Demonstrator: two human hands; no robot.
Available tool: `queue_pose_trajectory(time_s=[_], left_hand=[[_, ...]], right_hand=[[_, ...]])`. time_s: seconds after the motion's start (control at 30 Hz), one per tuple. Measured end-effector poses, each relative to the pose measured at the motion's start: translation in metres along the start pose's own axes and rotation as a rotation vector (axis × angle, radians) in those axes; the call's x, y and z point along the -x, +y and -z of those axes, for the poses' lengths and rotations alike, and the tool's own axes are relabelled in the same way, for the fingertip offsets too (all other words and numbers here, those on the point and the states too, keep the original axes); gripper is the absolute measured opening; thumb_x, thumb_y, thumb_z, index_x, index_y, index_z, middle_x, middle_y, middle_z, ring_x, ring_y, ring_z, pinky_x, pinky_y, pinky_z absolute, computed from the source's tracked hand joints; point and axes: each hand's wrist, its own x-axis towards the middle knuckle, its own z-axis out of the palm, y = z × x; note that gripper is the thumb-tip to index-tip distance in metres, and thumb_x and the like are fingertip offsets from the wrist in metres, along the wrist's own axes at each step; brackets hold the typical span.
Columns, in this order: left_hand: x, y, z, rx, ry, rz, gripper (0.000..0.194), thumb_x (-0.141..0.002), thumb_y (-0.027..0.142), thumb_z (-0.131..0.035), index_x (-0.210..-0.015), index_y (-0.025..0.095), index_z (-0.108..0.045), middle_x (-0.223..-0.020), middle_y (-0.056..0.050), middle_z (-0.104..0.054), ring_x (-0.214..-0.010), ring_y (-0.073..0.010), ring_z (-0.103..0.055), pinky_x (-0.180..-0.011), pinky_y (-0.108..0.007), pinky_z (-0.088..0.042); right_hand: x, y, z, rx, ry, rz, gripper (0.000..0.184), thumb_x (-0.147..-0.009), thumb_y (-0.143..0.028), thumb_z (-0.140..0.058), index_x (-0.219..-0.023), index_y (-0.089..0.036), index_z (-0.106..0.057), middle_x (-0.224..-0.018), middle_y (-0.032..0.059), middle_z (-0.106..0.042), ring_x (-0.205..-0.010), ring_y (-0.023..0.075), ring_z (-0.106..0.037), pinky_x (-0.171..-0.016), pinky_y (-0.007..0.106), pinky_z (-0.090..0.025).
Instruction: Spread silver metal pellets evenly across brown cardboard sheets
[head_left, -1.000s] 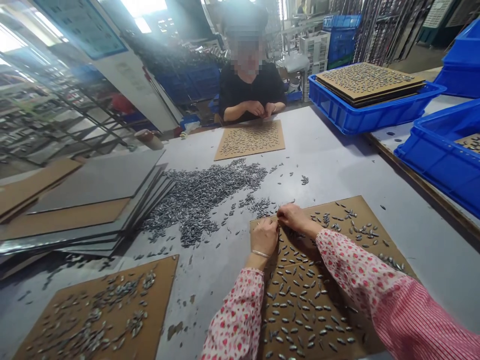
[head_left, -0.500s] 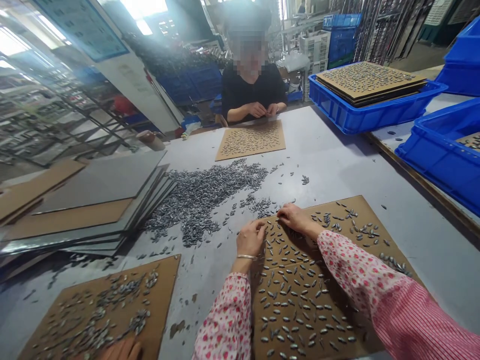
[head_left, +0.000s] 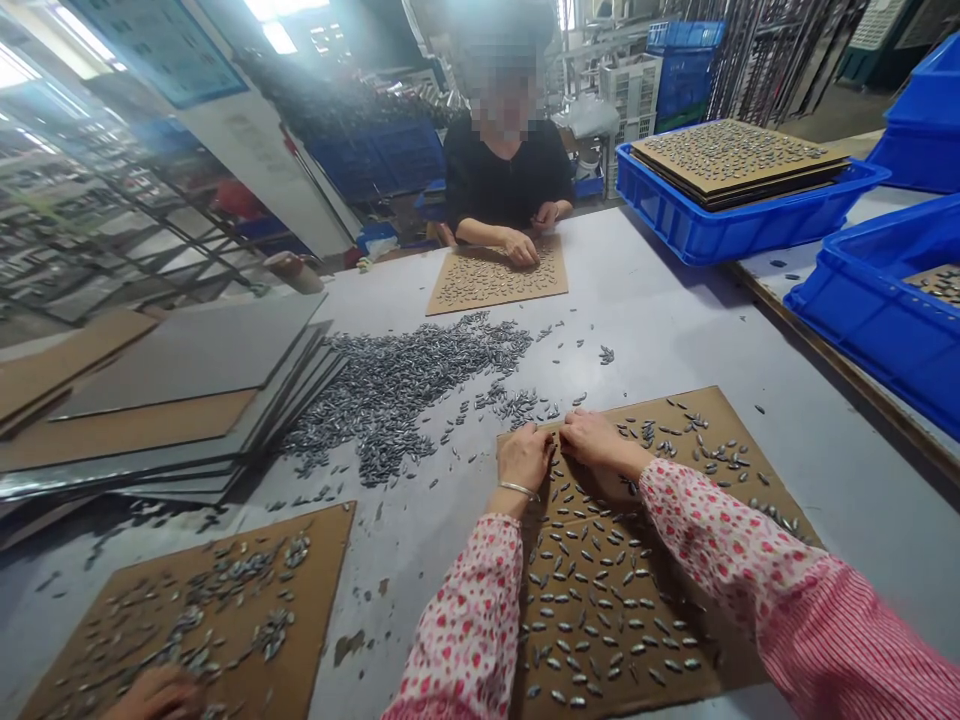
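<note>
Work left hand [head_left: 523, 462] and right hand [head_left: 598, 442] lightly over the cardboard [head_left: 720, 408], with fingers [head_left: 573, 426] drawn together — pinching anything or not, cannot tell. Avoid brushing the silver pieces [head_left: 691, 663] spread on the near side of the fingers — lift both sleeves [head_left: 469, 605] clear.

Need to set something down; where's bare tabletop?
Tabletop is mostly bare between the near right cardboard sheet and the blue bins; a stained strip separates that sheet from the near left sheet. Crowded: the grey pile, the left board stack.
</note>
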Motion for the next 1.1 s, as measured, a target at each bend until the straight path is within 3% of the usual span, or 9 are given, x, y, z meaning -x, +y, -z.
queue_pose_trajectory(time_s=[0.2,0.3,0.53,0.7,0.9,1.1], left_hand=[[0.001,-0.01,-0.01,0.097,0.083,0.038,0.021,-0.089,0.032,-0.05,-0.1,0.024,-0.066,-0.098,-0.005,-0.062,-0.093,-0.0166,-0.057,-0.077,-0.026,-0.041],[0.009,-0.023,-0.009,0.172,0.134,0.086,0.021,-0.089,0.033,-0.051,-0.1,0.024,-0.066,-0.097,-0.004,-0.063,-0.089,-0.0151,-0.058,-0.075,-0.025,-0.041],[0.029,-0.03,0.004,0.202,-0.015,0.056,0.016,-0.085,0.03,-0.055,-0.088,0.024,-0.069,-0.089,-0.002,-0.063,-0.083,-0.014,-0.058,-0.072,-0.024,-0.041],[0.031,-0.027,0.0,0.193,0.009,0.048,0.017,-0.085,0.029,-0.053,-0.089,0.023,-0.069,-0.09,-0.003,-0.062,-0.085,-0.0145,-0.058,-0.071,-0.024,-0.041],[0.027,-0.009,0.013,0.222,0.025,0.023,0.016,-0.085,0.028,-0.054,-0.088,0.022,-0.068,-0.087,-0.003,-0.062,-0.084,-0.0153,-0.058,-0.072,-0.025,-0.041],[0.018,0.024,0.015,0.134,-0.023,-0.05,0.017,-0.087,0.029,-0.052,-0.09,0.022,-0.068,-0.093,-0.005,-0.062,-0.091,-0.0175,-0.057,-0.076,-0.027,-0.042]], right_hand=[[0.008,-0.007,-0.005,0.009,0.127,0.007,0.024,-0.092,-0.026,-0.046,-0.096,-0.015,-0.067,-0.101,0.0129,-0.064,-0.096,0.023,-0.053,-0.081,0.032,-0.041],[0.011,-0.006,-0.005,-0.03,0.103,0.05,0.021,-0.091,-0.027,-0.049,-0.094,-0.017,-0.068,-0.099,0.0101,-0.064,-0.095,0.0213,-0.054,-0.081,0.031,-0.039],[0.006,0.0,-0.015,-0.108,0.091,0.054,0.016,-0.088,-0.026,-0.055,-0.091,-0.019,-0.07,-0.095,0.0066,-0.065,-0.092,0.0184,-0.054,-0.08,0.028,-0.038],[0.006,-0.005,-0.011,-0.133,0.116,0.011,0.017,-0.089,-0.026,-0.055,-0.092,-0.019,-0.069,-0.094,0.0073,-0.065,-0.093,0.0193,-0.054,-0.081,0.029,-0.039],[0.024,0.02,0.01,-0.219,0.15,-0.125,0.02,-0.091,-0.027,-0.052,-0.095,-0.018,-0.069,-0.092,0.0076,-0.063,-0.093,0.0183,-0.053,-0.081,0.028,-0.039],[0.026,0.037,0.001,-0.122,0.07,-0.092,0.018,-0.087,-0.028,-0.057,-0.098,-0.022,-0.07,-0.098,0.0076,-0.062,-0.097,0.0201,-0.052,-0.082,0.028,-0.038]])
